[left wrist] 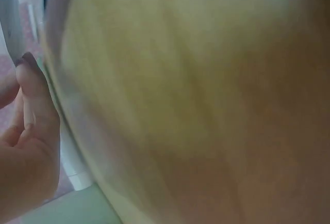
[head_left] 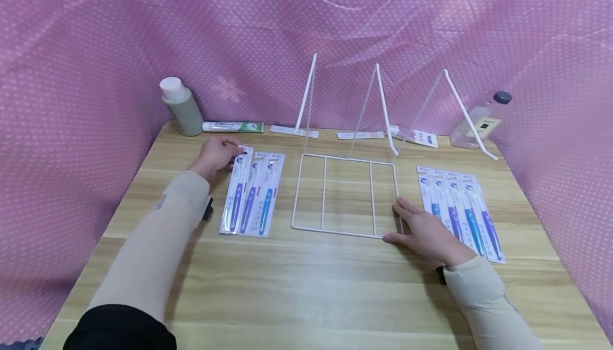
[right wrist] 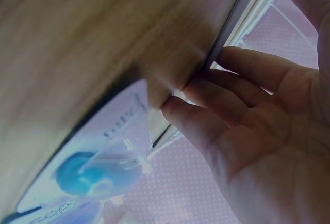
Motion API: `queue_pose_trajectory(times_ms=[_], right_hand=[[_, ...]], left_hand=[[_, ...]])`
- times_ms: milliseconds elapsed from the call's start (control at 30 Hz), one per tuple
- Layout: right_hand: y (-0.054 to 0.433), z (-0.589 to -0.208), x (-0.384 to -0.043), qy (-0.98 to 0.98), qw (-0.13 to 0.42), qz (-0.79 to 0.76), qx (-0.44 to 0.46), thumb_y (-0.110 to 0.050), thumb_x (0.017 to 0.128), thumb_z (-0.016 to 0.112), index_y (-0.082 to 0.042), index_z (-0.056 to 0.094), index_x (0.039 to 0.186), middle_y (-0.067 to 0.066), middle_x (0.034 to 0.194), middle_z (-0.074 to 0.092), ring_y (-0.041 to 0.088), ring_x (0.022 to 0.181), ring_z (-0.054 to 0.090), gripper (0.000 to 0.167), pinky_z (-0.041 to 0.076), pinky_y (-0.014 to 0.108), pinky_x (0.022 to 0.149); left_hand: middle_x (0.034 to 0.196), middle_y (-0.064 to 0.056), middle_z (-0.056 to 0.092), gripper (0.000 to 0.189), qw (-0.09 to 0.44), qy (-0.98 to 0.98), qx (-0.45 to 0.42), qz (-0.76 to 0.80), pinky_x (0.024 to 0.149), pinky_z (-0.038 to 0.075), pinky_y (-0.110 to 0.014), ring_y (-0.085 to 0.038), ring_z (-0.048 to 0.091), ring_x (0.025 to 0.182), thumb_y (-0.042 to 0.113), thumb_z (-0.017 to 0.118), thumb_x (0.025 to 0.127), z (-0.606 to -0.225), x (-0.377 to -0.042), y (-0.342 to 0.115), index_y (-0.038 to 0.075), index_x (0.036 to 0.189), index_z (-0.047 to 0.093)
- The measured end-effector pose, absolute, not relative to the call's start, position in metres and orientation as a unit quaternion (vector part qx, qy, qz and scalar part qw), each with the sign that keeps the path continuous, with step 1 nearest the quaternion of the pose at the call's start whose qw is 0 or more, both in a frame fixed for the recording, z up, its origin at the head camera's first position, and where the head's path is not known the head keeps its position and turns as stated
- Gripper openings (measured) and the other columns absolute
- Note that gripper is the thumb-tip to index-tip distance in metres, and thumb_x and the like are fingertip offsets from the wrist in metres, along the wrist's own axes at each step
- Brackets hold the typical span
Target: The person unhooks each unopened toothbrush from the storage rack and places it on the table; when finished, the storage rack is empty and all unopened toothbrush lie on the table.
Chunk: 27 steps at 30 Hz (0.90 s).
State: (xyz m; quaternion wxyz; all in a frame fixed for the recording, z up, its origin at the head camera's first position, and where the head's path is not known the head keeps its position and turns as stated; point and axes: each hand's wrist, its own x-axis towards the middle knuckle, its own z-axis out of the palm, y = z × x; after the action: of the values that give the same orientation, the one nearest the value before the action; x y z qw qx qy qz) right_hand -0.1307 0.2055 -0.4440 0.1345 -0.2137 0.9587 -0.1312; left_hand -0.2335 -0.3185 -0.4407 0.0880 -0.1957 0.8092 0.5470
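Note:
My left hand (head_left: pixel 217 154) pinches the top end of the leftmost packaged toothbrush (head_left: pixel 235 193), a purple one in a clear blister pack. Beside it lie two more packs, one purple and one blue (head_left: pixel 266 196). In the left wrist view, thumb and fingers (left wrist: pixel 33 92) meet at the pack's edge. A white wire rack (head_left: pixel 347 232) with tall V-shaped dividers stands mid-table. At its front right corner my right hand (head_left: pixel 426 233) rests with fingers extended, fingertips at the side wire and thumb by the front corner. Several packaged toothbrushes (head_left: pixel 488 227) overlap in a row to its right.
Along the table's back edge are a green-grey bottle (head_left: pixel 185 110) with a white cap, a toothpaste tube (head_left: pixel 233 126), two flat white strips (head_left: pixel 294 132), another tube (head_left: pixel 419 137) and a clear bottle (head_left: pixel 483 121) with a dark cap. A pink dotted curtain (head_left: pixel 258 31) hangs behind.

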Motion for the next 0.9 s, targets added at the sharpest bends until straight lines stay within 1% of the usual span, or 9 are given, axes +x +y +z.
queue_pose_trajectory(times_ms=[100,200,267,367,500,633,733,800,900], right_hand=[[0.205,-0.444,-0.130,0.958,0.129,-0.135,-0.218,-0.062,0.092,0.074,0.005,0.050,0.154,0.030,0.166,0.037,0.053,0.144,0.048,0.094,0.046,0.064,0.115],[0.204,-0.443,-0.129,0.958,0.127,-0.137,-0.219,-0.060,0.093,0.074,0.005,0.050,0.154,0.029,0.166,0.038,0.052,0.143,0.049,0.092,0.047,0.063,0.114],[0.204,-0.442,-0.128,0.958,0.124,-0.135,-0.221,-0.059,0.093,0.075,0.005,0.051,0.153,0.030,0.165,0.038,0.052,0.142,0.050,0.091,0.048,0.063,0.114],[0.205,-0.441,-0.128,0.959,0.122,-0.135,-0.219,-0.057,0.093,0.076,0.006,0.051,0.153,0.030,0.165,0.038,0.053,0.142,0.050,0.090,0.047,0.063,0.114],[0.206,-0.441,-0.127,0.959,0.119,-0.136,-0.218,-0.055,0.093,0.077,0.006,0.051,0.153,0.030,0.165,0.038,0.053,0.142,0.050,0.089,0.047,0.064,0.114],[0.207,-0.442,-0.127,0.958,0.119,-0.139,-0.220,-0.055,0.093,0.076,0.006,0.051,0.153,0.030,0.165,0.038,0.053,0.141,0.050,0.089,0.047,0.063,0.114],[0.208,-0.443,-0.127,0.957,0.120,-0.141,-0.221,-0.057,0.093,0.075,0.005,0.051,0.153,0.030,0.165,0.038,0.052,0.142,0.050,0.090,0.048,0.063,0.114],[0.207,-0.442,-0.127,0.957,0.120,-0.142,-0.222,-0.058,0.093,0.075,0.005,0.051,0.153,0.030,0.165,0.038,0.051,0.142,0.051,0.090,0.048,0.062,0.114],[0.207,-0.441,-0.127,0.958,0.119,-0.143,-0.219,-0.058,0.092,0.076,0.005,0.051,0.153,0.030,0.165,0.038,0.050,0.143,0.050,0.091,0.048,0.062,0.114]], left_hand=[[0.112,-0.009,0.069,0.028,0.095,0.831,-0.190,0.514,0.065,0.058,-0.020,-0.008,0.064,0.076,0.013,0.069,0.103,-0.445,-0.234,-0.319,0.002,0.128,0.066],[0.115,-0.013,0.070,0.028,0.089,0.861,-0.178,0.468,0.068,0.058,-0.020,-0.010,0.064,0.080,0.013,0.071,0.101,-0.446,-0.233,-0.317,0.001,0.126,0.068],[0.116,-0.017,0.072,0.027,0.075,0.889,-0.159,0.423,0.074,0.057,-0.025,-0.016,0.066,0.087,0.015,0.072,0.101,-0.446,-0.234,-0.315,0.000,0.123,0.070],[0.117,-0.019,0.074,0.026,0.043,0.927,-0.131,0.349,0.088,0.056,-0.037,-0.027,0.067,0.099,0.018,0.073,0.099,-0.446,-0.236,-0.310,0.000,0.118,0.074],[0.115,-0.020,0.074,0.024,0.018,0.950,-0.113,0.292,0.101,0.052,-0.049,-0.036,0.065,0.107,0.019,0.074,0.098,-0.446,-0.238,-0.306,0.000,0.112,0.074],[0.119,-0.021,0.071,0.029,0.030,0.949,-0.118,0.292,0.101,0.052,-0.051,-0.037,0.063,0.109,0.023,0.073,0.100,-0.442,-0.238,-0.305,-0.001,0.115,0.072],[0.121,-0.019,0.070,0.033,0.035,0.938,-0.129,0.319,0.096,0.053,-0.048,-0.035,0.062,0.108,0.031,0.069,0.103,-0.432,-0.233,-0.304,0.002,0.119,0.070],[0.119,-0.016,0.069,0.034,0.028,0.929,-0.129,0.346,0.091,0.053,-0.044,-0.032,0.062,0.105,0.036,0.066,0.105,-0.421,-0.228,-0.300,0.006,0.120,0.069],[0.116,-0.012,0.069,0.034,0.009,0.921,-0.101,0.377,0.089,0.054,-0.041,-0.028,0.062,0.104,0.038,0.063,0.106,-0.400,-0.217,-0.285,0.009,0.123,0.069]])
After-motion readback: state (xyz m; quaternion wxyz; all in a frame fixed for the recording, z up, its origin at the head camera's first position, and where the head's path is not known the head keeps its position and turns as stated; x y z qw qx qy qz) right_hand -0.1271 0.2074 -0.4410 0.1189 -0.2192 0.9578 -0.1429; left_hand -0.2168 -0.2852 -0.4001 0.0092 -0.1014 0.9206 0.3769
